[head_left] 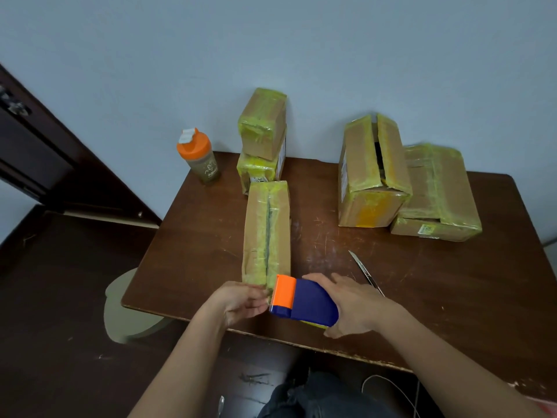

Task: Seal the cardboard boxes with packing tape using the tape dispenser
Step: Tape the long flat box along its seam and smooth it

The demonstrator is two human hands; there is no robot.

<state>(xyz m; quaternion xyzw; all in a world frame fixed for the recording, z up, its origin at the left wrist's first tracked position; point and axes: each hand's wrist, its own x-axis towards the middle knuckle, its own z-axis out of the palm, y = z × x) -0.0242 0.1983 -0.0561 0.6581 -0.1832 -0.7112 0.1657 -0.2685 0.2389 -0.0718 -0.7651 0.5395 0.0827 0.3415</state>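
A long narrow cardboard box (266, 230) lies on the brown table (452, 282), its top seam running away from me under yellowish tape. At the box's near end my right hand (352, 306) grips a blue and orange tape dispenser (303, 300), orange end toward the box. My left hand (241, 300) pinches the tape end at the dispenser's mouth, against the box's near edge. The tape itself is barely visible between my fingers.
Two taped boxes (263, 140) are stacked at the back by the wall. A box with an open top slit (372, 173) leans on a flat taped box (437, 194) at right. An orange-capped bottle (199, 156) and a box cutter (366, 273) lie on the table.
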